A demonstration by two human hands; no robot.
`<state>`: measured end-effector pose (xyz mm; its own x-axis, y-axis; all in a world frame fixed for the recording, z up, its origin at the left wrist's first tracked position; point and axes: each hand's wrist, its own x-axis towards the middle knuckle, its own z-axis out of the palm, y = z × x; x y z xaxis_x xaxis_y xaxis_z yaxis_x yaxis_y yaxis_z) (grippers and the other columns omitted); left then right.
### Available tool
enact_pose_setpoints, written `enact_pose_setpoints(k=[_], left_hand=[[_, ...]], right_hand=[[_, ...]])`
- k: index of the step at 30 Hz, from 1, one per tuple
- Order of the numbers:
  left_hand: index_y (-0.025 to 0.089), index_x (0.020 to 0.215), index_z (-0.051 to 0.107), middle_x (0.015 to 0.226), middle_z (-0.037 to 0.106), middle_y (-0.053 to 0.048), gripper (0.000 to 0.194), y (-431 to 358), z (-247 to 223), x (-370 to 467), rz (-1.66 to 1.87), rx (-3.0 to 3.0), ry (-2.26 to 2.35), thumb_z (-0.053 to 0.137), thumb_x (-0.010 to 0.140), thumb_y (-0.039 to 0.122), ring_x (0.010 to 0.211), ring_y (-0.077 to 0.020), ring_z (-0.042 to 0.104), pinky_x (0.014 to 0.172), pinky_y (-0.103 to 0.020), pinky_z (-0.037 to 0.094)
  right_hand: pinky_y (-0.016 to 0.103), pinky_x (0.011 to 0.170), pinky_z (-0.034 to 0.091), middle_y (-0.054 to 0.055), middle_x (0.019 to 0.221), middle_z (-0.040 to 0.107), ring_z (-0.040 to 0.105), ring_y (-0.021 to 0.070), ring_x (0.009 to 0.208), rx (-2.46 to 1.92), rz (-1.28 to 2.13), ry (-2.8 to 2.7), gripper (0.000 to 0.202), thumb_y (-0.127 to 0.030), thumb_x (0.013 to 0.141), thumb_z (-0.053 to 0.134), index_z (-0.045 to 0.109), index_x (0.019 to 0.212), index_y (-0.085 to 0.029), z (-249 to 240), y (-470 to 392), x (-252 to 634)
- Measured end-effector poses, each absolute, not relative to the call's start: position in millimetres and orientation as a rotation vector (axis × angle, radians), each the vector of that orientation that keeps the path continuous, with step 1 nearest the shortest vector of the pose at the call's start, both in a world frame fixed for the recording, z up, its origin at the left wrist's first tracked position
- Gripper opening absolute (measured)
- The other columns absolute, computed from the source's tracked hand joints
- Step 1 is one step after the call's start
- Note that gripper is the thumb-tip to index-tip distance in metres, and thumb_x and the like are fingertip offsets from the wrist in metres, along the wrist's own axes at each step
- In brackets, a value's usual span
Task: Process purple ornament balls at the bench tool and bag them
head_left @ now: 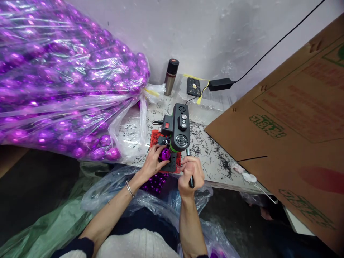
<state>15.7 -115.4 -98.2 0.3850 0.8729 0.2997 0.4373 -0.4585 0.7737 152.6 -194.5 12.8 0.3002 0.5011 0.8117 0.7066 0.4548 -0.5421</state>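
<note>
In the head view, my left hand (153, 162) pinches a shiny purple ball ornament (166, 154) between thumb and fingers. The ball sits at the base of a small black bench machine (181, 125), under its overhanging head. My right hand (191, 175) is wrapped around the black-gripped lever (191, 182) at the machine's right side. A red switch (167, 125) shows on the box at the machine's left. Beneath the machine lies a red mat (155, 135). My left fingers hide part of the ball and of the base plate.
A big clear bag of purple balls (80, 79) fills the left. Behind the machine stand a thermos (171, 77), a phone (194, 86) and a power adapter (221, 84). A cardboard box (290, 129) leans in at right. Black scraps (215, 154) litter the table; plastic with purple balls (156, 183) lies below its edge.
</note>
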Motion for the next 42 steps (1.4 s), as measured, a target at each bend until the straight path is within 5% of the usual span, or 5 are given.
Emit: enact_pose_setpoints(k=[9,20,42], left_hand=[[0.025,0.158,0.056,0.149,0.061,-0.017,0.067,-122,-107,30,0.973,1.974,1.128,0.079,0.098,0.044,0.142,-0.0357,0.061,0.121,-0.055,0.051],[0.020,0.148,0.063,0.143,0.074,-0.017,0.058,-123,-111,31,1.035,1.959,1.104,0.079,0.096,0.044,0.135,-0.0364,0.070,0.116,-0.055,0.055],[0.022,0.146,0.065,0.140,0.075,-0.016,0.059,-123,-114,34,1.047,1.977,1.108,0.083,0.094,0.043,0.131,-0.0366,0.072,0.111,-0.055,0.058]], right_hand=[[0.028,0.065,0.049,-0.002,0.074,0.061,0.063,0.0131,0.070,-1.161,-0.166,-1.354,0.033,-0.014,0.108,0.047,0.055,0.078,-0.024,10,-195,153],[0.029,0.064,0.049,-0.001,0.076,0.064,0.062,0.0127,0.067,-1.167,-0.179,-1.345,0.033,-0.015,0.108,0.046,0.056,0.078,-0.024,5,-195,152],[0.034,0.068,0.051,-0.003,0.069,0.056,0.055,0.0134,0.059,-1.061,-0.334,-1.258,0.042,-0.027,0.112,0.039,0.051,0.073,-0.025,-39,-180,150]])
